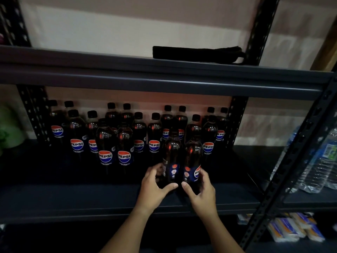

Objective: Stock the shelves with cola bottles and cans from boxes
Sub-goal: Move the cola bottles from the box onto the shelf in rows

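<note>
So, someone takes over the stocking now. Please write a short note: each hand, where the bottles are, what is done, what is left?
Left hand: grip on the left front bottle.
Right hand: grip on the right front bottle.
Both stand upright on the middle shelf, labels turned away from front.
Done: cola bottles in rows behind.
Left: turn labels forward, fill the shelf front. No boxes or cans in view.
</note>
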Motion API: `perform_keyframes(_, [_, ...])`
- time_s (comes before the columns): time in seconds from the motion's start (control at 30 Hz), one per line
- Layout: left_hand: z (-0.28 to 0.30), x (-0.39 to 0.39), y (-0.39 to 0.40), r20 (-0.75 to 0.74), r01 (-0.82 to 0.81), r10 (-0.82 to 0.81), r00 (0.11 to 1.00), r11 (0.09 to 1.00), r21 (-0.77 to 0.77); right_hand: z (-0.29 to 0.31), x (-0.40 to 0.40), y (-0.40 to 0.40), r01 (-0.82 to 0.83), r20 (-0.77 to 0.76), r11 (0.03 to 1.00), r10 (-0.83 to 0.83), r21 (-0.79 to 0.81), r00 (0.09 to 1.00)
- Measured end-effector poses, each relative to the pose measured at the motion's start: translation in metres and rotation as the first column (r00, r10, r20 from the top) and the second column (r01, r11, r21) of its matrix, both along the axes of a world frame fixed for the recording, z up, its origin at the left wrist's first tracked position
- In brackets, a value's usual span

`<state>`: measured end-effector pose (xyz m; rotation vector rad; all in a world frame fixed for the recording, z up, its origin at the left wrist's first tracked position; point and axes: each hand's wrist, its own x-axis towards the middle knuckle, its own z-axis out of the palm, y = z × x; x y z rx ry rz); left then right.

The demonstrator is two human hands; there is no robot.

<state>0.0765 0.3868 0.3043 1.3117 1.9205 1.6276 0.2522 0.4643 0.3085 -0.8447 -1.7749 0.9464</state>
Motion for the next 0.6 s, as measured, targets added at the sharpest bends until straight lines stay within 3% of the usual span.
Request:
perform_keyframes(0.33, [0.0032, -0.0023, -0.0004, 0.023, 0.111, -0.110, 0.994, 0.993, -0.037, 0.0030, -0.0049, 0.0040, 0.066, 0.029, 0.998, -0.066, -0.014, 0.997])
perform_keyframes(0.6, [-0.0009, -0.0014, 0.0013, -0.030, 0.047, -0.049, 0.998, 0.997, -0.058, -0.0014, -0.0015, 0.0051, 0.048, -0.020, 0.998, -0.049, -0.033, 0.999])
